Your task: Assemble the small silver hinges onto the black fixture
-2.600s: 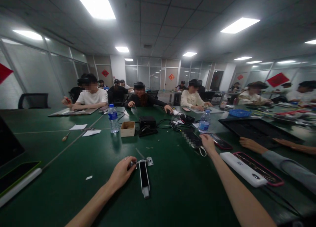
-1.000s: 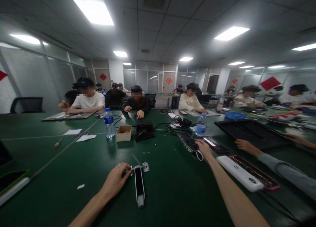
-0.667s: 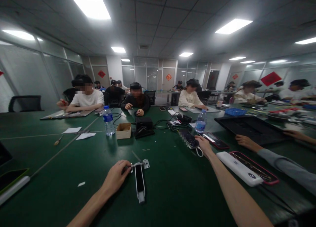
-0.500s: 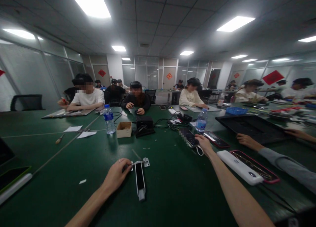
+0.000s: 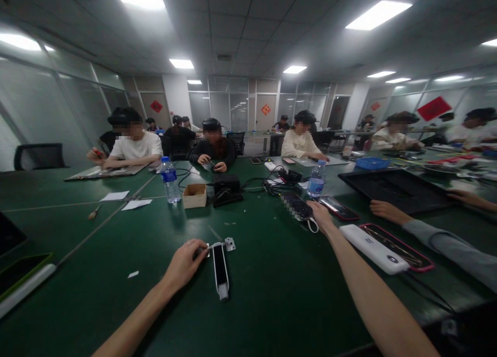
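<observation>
1. The left hand (image 5: 187, 264) bends over the dark green table (image 5: 267, 300), toward its near edge. Its bunched fingertips touch the left end of a silver metal bracket (image 5: 230, 244); whether they pinch it or merely rest there, I cannot tell.
2. A slim, white-framed black strip (image 5: 220, 269) lies on the table just beside that hand, its narrow end pointing to the near edge, the bracket across its far end.
3. The right hand (image 5: 322, 216) reaches farther from the near edge, its fingers on the close end of a dark, flat phone-like device (image 5: 298, 208) with a white loop strap (image 5: 312, 225). I cannot tell how firmly it grips.
4. Just beyond the right hand stands a clear plastic bottle with a blue label (image 5: 316, 180).
5. Nearer the near edge, right of that forearm, lies a long, rounded white device (image 5: 370, 248). Beyond it, a co-worker's hand (image 5: 388, 212) touches a wide black tray (image 5: 399, 191).
</observation>
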`<act>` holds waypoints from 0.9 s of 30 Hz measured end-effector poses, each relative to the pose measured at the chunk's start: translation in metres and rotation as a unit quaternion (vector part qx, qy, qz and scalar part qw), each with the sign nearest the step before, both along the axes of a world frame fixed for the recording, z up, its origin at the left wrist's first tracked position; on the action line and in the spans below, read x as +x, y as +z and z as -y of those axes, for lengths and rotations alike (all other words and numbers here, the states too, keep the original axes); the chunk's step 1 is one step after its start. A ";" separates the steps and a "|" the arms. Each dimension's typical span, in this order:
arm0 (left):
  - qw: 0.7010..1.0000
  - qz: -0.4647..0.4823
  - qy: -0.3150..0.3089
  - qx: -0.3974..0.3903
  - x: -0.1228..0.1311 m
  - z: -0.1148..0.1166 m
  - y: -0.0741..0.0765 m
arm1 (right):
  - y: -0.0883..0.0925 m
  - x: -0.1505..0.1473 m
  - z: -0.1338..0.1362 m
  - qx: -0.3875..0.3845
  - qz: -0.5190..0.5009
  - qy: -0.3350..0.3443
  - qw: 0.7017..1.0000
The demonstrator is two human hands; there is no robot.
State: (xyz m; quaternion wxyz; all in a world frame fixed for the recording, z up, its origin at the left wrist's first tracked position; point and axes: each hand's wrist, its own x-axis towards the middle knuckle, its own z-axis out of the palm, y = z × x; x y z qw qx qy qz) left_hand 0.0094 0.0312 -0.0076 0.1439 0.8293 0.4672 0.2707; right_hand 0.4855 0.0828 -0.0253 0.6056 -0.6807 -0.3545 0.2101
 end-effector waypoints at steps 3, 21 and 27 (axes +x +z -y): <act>1.000 0.003 0.000 0.004 0.002 0.003 0.005 | 0.000 -0.001 0.000 0.002 -0.006 -0.003 1.000; 1.000 -0.003 -0.002 -0.013 0.003 0.004 0.007 | -0.011 0.010 -0.008 0.009 -0.027 0.025 0.999; 1.000 -0.008 -0.005 0.001 0.001 0.002 0.005 | -0.007 0.007 -0.006 0.003 -0.027 0.017 0.999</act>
